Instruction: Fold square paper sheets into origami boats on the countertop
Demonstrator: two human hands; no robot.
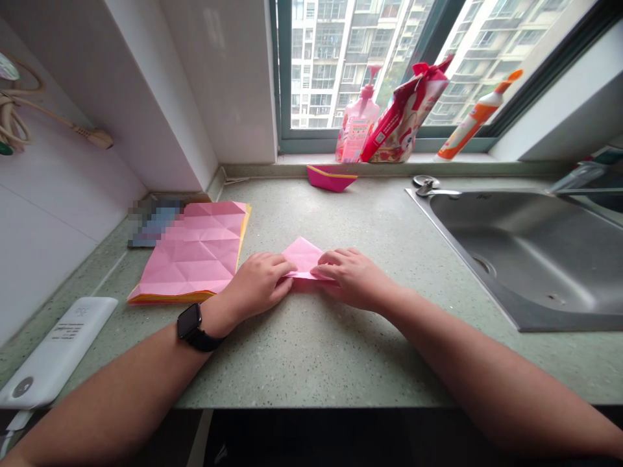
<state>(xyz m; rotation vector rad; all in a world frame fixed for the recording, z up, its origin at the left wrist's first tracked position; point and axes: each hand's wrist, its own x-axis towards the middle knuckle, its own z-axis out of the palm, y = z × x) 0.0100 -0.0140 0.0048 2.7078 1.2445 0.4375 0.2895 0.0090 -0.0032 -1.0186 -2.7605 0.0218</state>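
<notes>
Lying at left are creased sheets (pixel 197 250); near them, the left hand's (pixel 260 280) curled fingers hold folded paper (pixel 300 251) on mid-counter (pixel 311 363), its right side held by the right hand (pixel 354 280). Uneven finger pressure could skew the crease.

Speckled countertop (pixel 316 363): open passage between folded pink paper (pixel 302 253) and magenta paper boat (pixel 331 181). Obstructions: creased paper stack (pixel 199 243), white power bank (pixel 63 344), left; stainless sink (pixel 525 240), right.
</notes>
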